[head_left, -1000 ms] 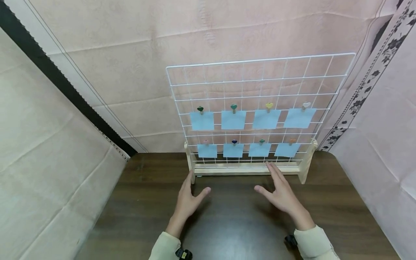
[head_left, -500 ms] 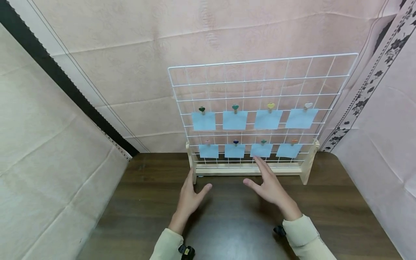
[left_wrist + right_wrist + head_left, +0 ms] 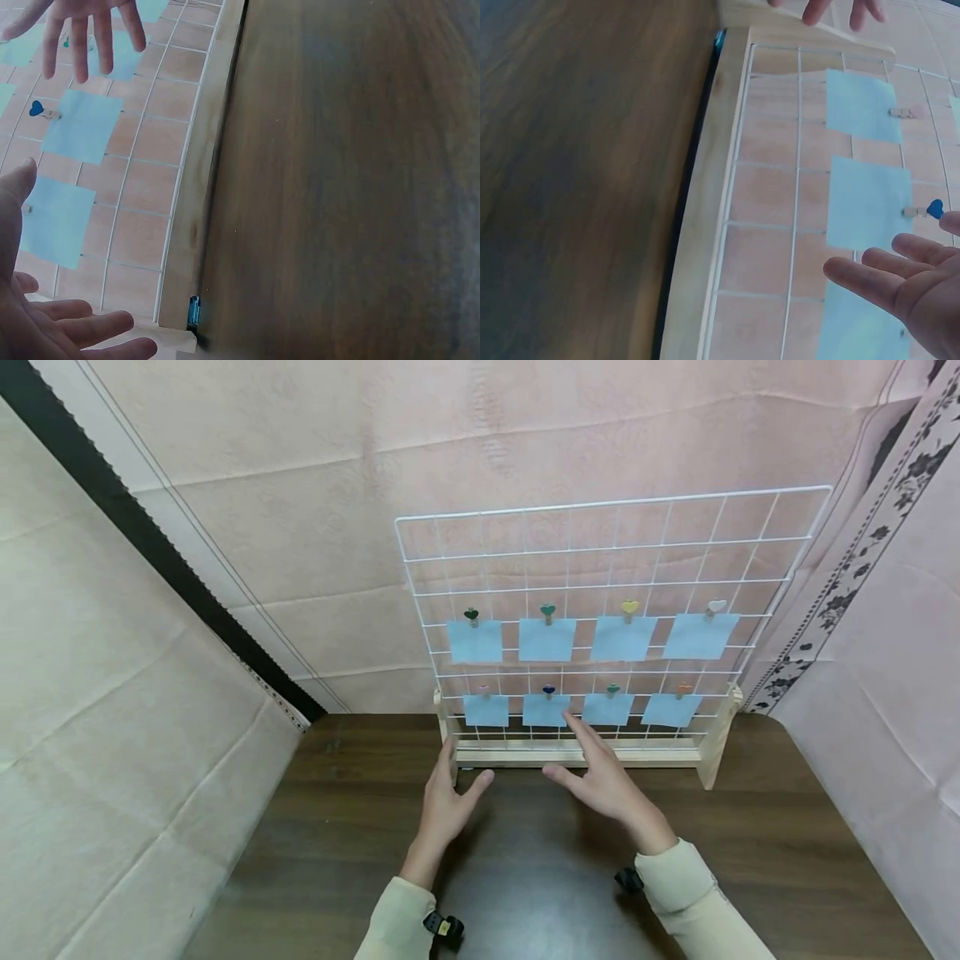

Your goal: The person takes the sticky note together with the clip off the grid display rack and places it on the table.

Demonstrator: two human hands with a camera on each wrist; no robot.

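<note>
A white wire grid (image 3: 611,585) stands upright in a pale wooden base (image 3: 577,758). Two rows of light blue paper cards (image 3: 547,640) hang on it, each under a small clothespin with a coloured heart (image 3: 629,607). My left hand (image 3: 444,810), fingers extended and thumb apart, is beside the base's left end and holds nothing. My right hand (image 3: 603,787) is likewise spread and empty, in front of the base's middle. Its fingertips overlap a lower-row card (image 3: 543,710) in the head view. The right wrist view shows its fingers (image 3: 862,283) close to the cards.
The stand is on a dark brown wooden table (image 3: 517,877), near its back edge. Pale cloth (image 3: 300,527) hangs behind and on both sides. A small shiny blue piece (image 3: 194,310) shows at the base's lower edge. Both wrists wear a black device (image 3: 444,927).
My right hand has moved left along the front of the grid, towards my left hand. The left hand stays near the base's left end. The cards hang as before.
</note>
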